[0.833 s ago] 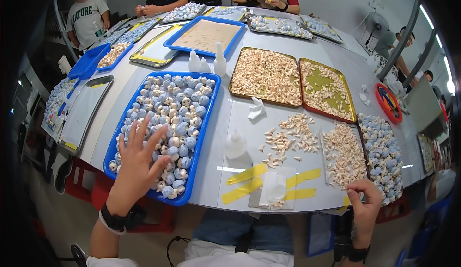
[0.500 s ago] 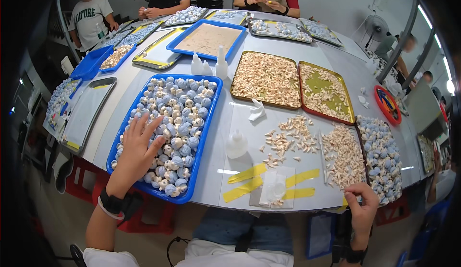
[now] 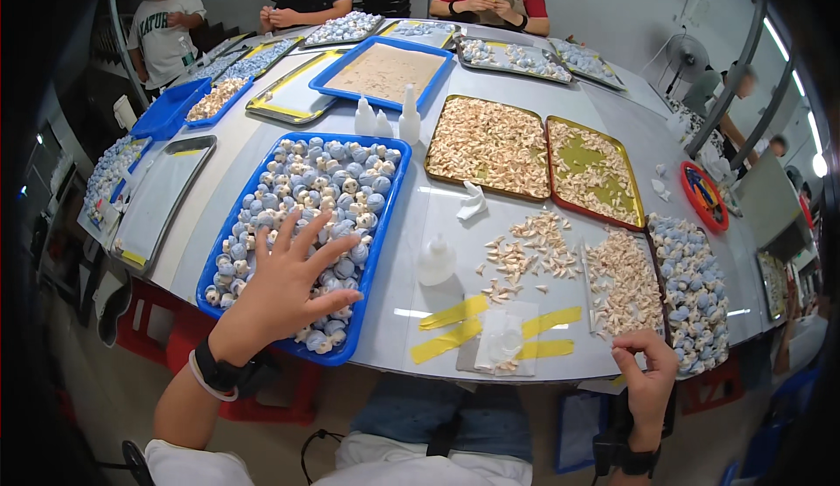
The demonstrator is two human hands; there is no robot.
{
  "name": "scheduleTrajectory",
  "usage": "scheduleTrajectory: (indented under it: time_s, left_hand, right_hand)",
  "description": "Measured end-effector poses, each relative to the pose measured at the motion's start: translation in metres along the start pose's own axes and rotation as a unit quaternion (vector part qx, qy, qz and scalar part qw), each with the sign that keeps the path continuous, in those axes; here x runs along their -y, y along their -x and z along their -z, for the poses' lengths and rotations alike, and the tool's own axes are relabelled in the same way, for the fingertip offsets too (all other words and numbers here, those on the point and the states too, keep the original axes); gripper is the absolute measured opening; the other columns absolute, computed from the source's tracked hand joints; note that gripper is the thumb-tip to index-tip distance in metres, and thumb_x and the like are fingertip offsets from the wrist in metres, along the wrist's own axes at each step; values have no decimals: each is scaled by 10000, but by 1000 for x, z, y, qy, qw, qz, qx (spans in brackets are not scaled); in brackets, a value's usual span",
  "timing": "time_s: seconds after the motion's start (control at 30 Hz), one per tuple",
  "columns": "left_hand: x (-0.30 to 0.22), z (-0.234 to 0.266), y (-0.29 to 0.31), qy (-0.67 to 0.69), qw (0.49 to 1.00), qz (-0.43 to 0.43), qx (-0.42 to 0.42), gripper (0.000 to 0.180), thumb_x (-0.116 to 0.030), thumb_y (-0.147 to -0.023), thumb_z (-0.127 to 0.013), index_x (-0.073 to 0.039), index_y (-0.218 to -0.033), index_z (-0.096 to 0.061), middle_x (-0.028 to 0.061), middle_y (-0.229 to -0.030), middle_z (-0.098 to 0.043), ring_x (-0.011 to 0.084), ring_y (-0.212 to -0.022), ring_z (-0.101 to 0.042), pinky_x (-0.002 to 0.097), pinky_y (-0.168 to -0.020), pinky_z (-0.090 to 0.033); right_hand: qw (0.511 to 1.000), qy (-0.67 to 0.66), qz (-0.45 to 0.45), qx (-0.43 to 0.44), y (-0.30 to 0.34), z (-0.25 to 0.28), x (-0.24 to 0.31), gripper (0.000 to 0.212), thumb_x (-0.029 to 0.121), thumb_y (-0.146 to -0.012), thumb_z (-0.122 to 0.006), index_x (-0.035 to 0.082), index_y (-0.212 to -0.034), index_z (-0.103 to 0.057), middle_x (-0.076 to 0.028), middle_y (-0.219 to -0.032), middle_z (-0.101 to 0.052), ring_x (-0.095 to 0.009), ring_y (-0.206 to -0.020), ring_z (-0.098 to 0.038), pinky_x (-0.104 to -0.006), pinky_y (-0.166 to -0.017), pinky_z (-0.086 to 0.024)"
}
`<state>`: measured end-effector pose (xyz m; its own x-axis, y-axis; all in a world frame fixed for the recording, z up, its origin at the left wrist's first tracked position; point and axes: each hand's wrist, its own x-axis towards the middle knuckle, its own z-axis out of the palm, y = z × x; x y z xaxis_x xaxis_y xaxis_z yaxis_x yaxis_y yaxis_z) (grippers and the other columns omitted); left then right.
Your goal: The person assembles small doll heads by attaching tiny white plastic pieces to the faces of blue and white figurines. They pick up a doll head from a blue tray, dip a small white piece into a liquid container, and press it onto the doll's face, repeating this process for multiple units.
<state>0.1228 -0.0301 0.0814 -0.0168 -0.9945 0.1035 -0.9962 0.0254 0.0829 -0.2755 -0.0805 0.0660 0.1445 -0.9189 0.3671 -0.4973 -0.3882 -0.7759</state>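
My left hand (image 3: pixel 284 289) is spread wide, palm down, over the near part of a blue tray (image 3: pixel 404 167). Small blue-and-cream balls (image 3: pixel 311 167) fill that tray; whether my fingertips touch any cannot be seen. At the right of the table's near edge, my right hand (image 3: pixel 647 370) is pinched, thumb against forefinger. Whatever lies between those fingertips is too small to make out. Just beyond it is a heap of small cream pointed pieces (image 3: pixel 623 276). More blue-and-cream balls (image 3: pixel 687 285) lie to the right of that heap.
Yellow tape strips (image 3: pixel 448 340) flank a small clear dish (image 3: pixel 503 343) near me. Behind it are a squeeze bottle (image 3: pixel 436 261), loose cream pieces and a crumpled tissue (image 3: pixel 472 202). Two trays of cream pieces (image 3: pixel 486 140) sit farther back. Several people stand or sit around the table.
My left hand has moved right and nearer over the blue tray, its fingers fanning wider. My right hand has shifted slightly left, still pinched.
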Motion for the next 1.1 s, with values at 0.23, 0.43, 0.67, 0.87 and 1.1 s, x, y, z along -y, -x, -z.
scheduleTrajectory:
  time_s: [0.23,0.43,0.67,0.87,1.1]
  left_hand:
    - [20,-11,-1,2,997,-45,-70,384,-354,-813,-566,-246,-1177,-509,108,-1257,-426,377,-1183,-346,507,-911,-311]
    - [17,-16,-8,-31,991,-23,-130,315,-257,-836,-555,-238,-1148,-516,80,-1211,-459,360,-1138,-395,476,-844,-371]
    - [10,-4,-8,32,985,-69,-153,219,-64,-766,-596,-86,-983,-581,88,-1062,-553,319,-1012,-497,387,-846,-431]
    - [5,-4,-10,44,979,-63,-187,188,-14,-731,-609,-34,-915,-579,85,-959,-594,273,-936,-558,352,-789,-469]
    - [6,2,-10,-31,977,-94,-190,202,34,-671,-619,-25,-862,-587,80,-897,-611,248,-888,-589,314,-690,-506]
  right_hand:
    - [1000,8,-6,-11,5,9,-6,88,-36,-680,-634,-40,-761,-601,-75,-702,-583,-120,-615,-501,-227,-579,-394]
    - [1000,10,-11,-11,7,9,-7,86,-33,-682,-634,-41,-758,-597,-74,-690,-578,-120,-610,-501,-226,-576,-393]
    - [999,3,-24,-25,11,13,-14,84,-32,-683,-634,-38,-757,-594,-66,-686,-588,-111,-620,-505,-222,-589,-398]
    - [995,-55,-66,-47,11,12,-21,78,-51,-679,-633,-29,-745,-599,-70,-716,-612,-102,-638,-512,-219,-605,-406]
    - [998,-47,-38,-36,10,14,-29,108,-60,-661,-660,-32,-747,-601,-68,-723,-600,-106,-638,-506,-216,-598,-402]
